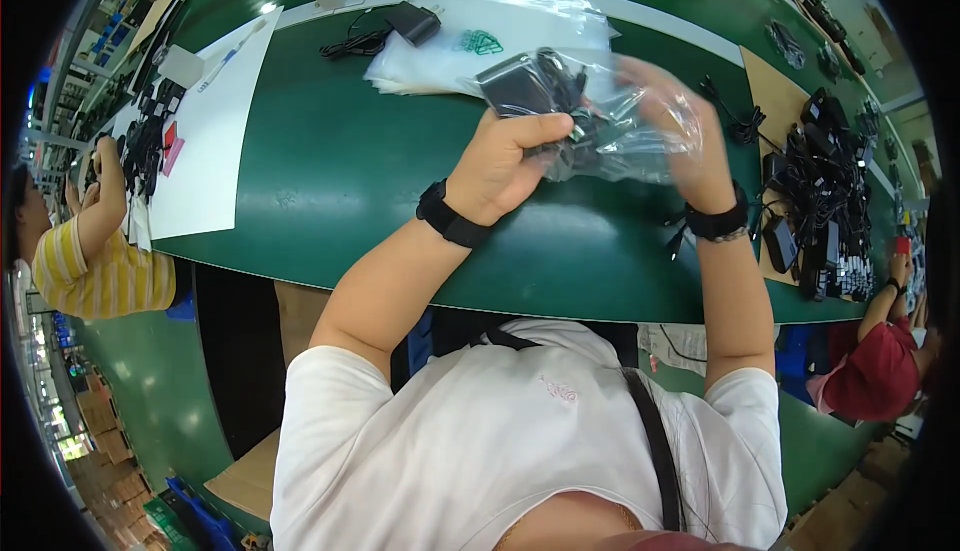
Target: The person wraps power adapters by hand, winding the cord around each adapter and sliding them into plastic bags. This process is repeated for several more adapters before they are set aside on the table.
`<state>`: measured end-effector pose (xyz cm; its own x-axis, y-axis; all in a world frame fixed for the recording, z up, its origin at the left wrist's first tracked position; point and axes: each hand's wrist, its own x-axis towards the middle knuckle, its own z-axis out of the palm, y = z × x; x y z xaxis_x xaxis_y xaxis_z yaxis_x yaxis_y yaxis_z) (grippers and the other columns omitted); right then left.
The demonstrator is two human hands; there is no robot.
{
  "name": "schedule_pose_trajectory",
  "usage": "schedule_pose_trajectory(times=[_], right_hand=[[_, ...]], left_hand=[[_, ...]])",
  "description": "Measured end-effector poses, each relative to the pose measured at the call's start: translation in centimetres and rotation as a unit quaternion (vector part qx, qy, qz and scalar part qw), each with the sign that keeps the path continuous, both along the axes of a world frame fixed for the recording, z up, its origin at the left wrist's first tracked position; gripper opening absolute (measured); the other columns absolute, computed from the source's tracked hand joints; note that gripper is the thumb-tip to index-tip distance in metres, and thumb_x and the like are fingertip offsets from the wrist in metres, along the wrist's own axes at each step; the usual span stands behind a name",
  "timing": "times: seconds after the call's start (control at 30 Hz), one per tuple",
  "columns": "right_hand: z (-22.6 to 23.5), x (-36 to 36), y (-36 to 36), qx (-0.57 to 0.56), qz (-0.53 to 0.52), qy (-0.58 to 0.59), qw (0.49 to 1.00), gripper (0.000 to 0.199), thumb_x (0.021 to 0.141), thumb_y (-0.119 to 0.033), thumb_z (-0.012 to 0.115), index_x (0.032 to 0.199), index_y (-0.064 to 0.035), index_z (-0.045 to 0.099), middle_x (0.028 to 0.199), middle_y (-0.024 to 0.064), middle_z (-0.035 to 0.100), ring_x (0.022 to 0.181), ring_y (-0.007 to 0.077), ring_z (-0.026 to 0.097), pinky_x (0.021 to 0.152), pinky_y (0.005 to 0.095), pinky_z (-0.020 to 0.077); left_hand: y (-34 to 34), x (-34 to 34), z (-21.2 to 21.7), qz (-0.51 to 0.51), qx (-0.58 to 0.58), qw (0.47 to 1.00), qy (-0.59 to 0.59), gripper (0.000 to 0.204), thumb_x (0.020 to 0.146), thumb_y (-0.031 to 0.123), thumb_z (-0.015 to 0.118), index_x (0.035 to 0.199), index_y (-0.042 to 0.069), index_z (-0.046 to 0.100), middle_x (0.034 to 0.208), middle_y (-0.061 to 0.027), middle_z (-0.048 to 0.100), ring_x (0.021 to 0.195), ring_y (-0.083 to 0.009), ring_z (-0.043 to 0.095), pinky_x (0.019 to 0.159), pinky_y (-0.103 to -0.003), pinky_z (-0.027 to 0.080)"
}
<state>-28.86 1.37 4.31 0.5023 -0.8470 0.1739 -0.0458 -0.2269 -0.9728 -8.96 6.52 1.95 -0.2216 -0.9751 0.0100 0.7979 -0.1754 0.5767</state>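
A black power adapter with its coiled cable is held inside a clear plastic bag, above the green table. The left hand is closed around the bag and adapter from below. The right hand is partly veiled by the plastic, fingers curled on the bag's far side. A stack of empty bags lies just behind, and a heap of adapters lies at the right.
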Motion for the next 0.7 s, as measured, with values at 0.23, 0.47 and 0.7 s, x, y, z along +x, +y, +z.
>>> schedule_pose_trajectory(times=[0.23,0.47,0.7], right_hand=[[-2.5,1.0,1.7,0.239,0.075,-0.297,0.921,0.063,0.086,-0.021,0.058,0.138,-0.0067,0.024,0.123,0.0155,0.047,0.110,0.0210,0.049,0.084,0.0351,0.0443],[-0.9,0.2,-2.1,0.127,-0.098,-0.314,0.936,0.059,0.083,-0.006,0.058,0.133,-0.0022,0.027,0.102,0.0140,0.059,0.086,0.0196,0.058,0.077,0.0317,0.0470],[-1.8,3.9,2.5,0.267,0.167,-0.265,0.912,0.080,0.081,-0.058,0.048,0.138,-0.0083,0.021,0.136,0.0087,0.034,0.122,0.0236,0.037,0.095,0.0484,0.0366]], left_hand=[[-0.3,0.1,0.5,0.056,-0.054,0.996,-0.036,0.030,0.076,-0.005,0.057,0.105,-0.002,0.053,0.098,-0.0111,0.061,0.089,-0.0207,0.059,0.081,-0.033,0.048],[-0.2,0.4,0.8,0.032,-0.032,0.999,0.020,0.036,0.076,-0.004,0.059,0.111,0.000,0.050,0.104,-0.0111,0.059,0.097,-0.0210,0.056,0.087,-0.035,0.045],[-0.2,0.0,0.1,0.087,-0.099,0.990,-0.044,0.037,0.076,0.000,0.062,0.112,0.001,0.051,0.107,-0.0090,0.058,0.099,-0.0193,0.055,0.087,-0.032,0.044]])
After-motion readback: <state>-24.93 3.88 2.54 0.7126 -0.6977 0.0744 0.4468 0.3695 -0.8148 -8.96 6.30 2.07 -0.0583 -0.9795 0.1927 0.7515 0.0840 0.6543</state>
